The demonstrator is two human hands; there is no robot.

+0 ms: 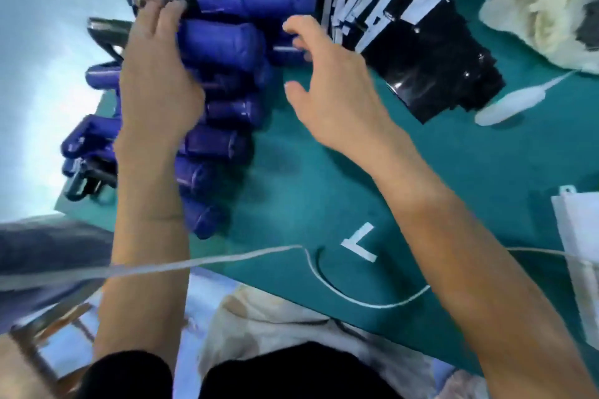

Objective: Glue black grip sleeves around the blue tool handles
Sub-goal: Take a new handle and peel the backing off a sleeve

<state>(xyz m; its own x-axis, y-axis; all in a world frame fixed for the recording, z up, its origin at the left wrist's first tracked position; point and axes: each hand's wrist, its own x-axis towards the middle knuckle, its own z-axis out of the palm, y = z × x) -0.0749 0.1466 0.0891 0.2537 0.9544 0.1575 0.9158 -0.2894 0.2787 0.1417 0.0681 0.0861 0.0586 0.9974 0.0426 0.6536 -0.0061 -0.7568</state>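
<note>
A stack of blue tool handles (223, 42) lies along the left side of the green table (324, 188), some with dark metal parts sticking out to the left. My left hand (155, 74) rests flat against the stack's left side, fingers spread over the handles. My right hand (327, 74) hovers just right of the stack with curled, parted fingers, its fingertips near one blue handle (287, 52); nothing is in it. A pile of black grip sleeves (421, 52) with white backing strips lies to the right of that hand.
A cream plastic bag (547, 6) sits at the far right. A white tool with a cord (509, 104) lies beside the sleeves. A white cable (356, 298) loops along the near edge by a white tape mark (359, 241). A white box (580, 253) stands at right.
</note>
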